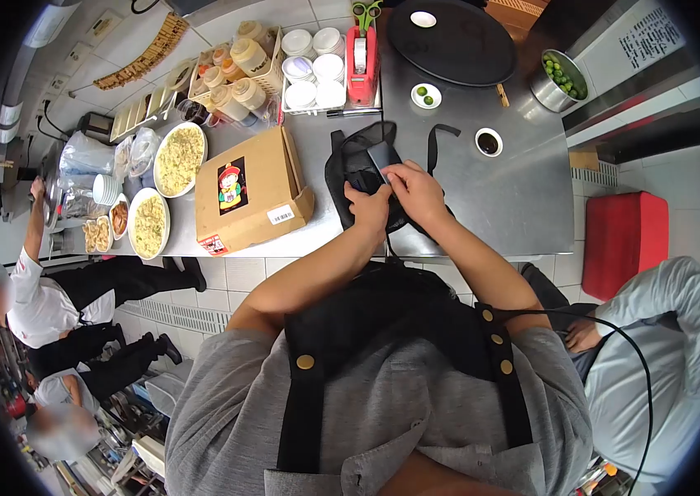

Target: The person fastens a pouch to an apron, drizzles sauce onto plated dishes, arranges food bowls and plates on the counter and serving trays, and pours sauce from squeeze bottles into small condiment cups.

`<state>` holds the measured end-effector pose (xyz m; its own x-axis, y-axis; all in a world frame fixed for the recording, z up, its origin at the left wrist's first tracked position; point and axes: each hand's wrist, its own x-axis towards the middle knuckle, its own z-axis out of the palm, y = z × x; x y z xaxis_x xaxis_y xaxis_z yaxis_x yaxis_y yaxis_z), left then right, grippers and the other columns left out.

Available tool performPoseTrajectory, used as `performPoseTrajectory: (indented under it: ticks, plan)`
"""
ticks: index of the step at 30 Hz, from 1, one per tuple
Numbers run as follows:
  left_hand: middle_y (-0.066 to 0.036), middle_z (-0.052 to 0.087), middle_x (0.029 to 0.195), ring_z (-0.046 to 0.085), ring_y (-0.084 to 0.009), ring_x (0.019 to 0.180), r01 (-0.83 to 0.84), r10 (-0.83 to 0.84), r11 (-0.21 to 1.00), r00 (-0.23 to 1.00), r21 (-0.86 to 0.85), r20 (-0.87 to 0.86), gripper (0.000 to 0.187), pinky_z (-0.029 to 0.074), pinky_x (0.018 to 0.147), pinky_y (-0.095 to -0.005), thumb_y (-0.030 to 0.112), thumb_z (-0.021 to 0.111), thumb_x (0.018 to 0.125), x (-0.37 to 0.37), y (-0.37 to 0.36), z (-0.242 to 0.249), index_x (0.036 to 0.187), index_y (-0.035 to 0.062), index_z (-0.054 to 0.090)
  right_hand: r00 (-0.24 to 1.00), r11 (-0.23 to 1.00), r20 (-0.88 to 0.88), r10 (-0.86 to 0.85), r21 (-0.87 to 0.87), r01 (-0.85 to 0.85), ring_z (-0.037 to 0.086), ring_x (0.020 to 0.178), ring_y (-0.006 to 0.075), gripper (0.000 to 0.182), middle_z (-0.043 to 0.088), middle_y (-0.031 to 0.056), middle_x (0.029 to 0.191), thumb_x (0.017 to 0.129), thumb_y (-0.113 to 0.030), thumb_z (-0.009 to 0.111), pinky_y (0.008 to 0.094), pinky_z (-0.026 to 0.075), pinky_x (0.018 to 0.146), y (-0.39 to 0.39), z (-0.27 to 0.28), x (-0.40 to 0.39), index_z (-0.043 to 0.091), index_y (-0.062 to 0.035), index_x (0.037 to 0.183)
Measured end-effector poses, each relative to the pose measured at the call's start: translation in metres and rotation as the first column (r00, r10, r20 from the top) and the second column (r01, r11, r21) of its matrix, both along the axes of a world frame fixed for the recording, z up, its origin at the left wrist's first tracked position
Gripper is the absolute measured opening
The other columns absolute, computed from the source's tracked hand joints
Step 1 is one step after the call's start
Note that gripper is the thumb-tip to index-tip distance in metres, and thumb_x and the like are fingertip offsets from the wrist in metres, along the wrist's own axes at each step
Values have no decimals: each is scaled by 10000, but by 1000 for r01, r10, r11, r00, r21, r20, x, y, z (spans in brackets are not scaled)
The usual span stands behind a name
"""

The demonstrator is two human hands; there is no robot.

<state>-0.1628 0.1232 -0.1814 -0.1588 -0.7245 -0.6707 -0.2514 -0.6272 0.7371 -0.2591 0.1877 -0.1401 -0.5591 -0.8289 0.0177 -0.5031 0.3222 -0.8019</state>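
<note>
A small black bag (335,178) with mesh and straps lies on the steel counter in front of me. My left hand (369,207) is closed on its near side, thumb and fingers gripping the opening. A dark, flat, slab-like device (380,155) sticks out of the bag. My right hand (418,194) pinches the edge of this device; what it is exactly, I cannot make out. The fingertips of both hands nearly meet over the bag. A loose black strap (434,145) curves over the counter to the right. A thin black cable hangs down from the bag toward my apron.
Left of the bag stands a cardboard box (263,157), beside oval dishes of pale food (149,221). Behind are a tub basket (314,103), a red tape dispenser (361,74) and a black round tray (449,50). A sauce bowl (489,142) sits right. Other people stand on both sides.
</note>
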Motion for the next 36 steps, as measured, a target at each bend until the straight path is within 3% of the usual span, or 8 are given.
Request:
performPoseTrajectory:
  ticks: [8,10,13,17,21,27,31,36]
  plan:
    - [-224,517,1299,577,-232,1083,570,-580,807,814,-154,-25,918,475,901,-318,31,590,782,54,-41,15,1498,-116,34,970,978,201,-134,-129,162,607,710,227,133,624,91,828,916,-136,619,336,479,649,22,-44,-19,639,-78,1034]
    - [-205,546,1233,588,-258,1035,537,-545,818,838,-204,19,776,477,900,-334,70,623,808,61,-40,43,1481,-37,250,944,943,215,-252,-163,289,603,718,243,178,627,100,848,868,-97,629,347,486,665,42,-55,-19,624,-72,1045]
    - [-117,575,1042,573,-287,982,736,-566,23,568,-677,598,247,457,889,-397,169,698,828,57,-43,73,1067,133,648,960,976,183,-214,84,201,610,817,274,266,647,112,901,800,-109,647,383,493,730,73,-68,-10,606,-55,1057]
    - [10,621,861,581,-205,963,651,-609,-413,323,-637,725,75,418,796,-353,188,705,810,26,-33,76,874,147,708,995,959,-16,-100,264,100,569,1016,342,369,661,127,1021,759,-215,684,444,468,870,84,-58,16,597,-33,1069]
    - [-37,620,877,592,-264,944,663,-648,-406,275,-628,710,108,470,813,-389,131,676,829,11,-43,59,933,135,704,986,910,85,-144,404,98,572,1017,338,465,643,127,1029,733,-225,747,447,472,867,87,-55,18,557,-43,1116]
    - [-107,570,1083,578,-330,1040,844,-693,-263,173,-468,700,372,492,898,-386,5,709,713,46,-82,87,1066,85,623,1000,989,-18,-18,148,21,597,919,273,618,604,64,926,676,-111,830,382,482,780,115,-44,24,476,-128,1183]
    - [-99,566,1121,551,-315,1115,792,-643,-265,281,-550,713,439,467,941,-403,-4,722,683,35,-99,70,1095,99,613,907,975,374,192,29,-219,569,759,182,525,554,22,874,723,-39,783,309,474,695,103,-12,24,553,-142,1184]
    - [-28,583,1135,532,-212,1141,587,-452,-680,136,-439,882,401,431,934,-377,28,706,678,16,-104,69,1052,159,646,825,936,443,350,-200,-290,566,766,152,388,555,18,873,788,76,645,278,469,703,100,-31,30,642,-99,1134]
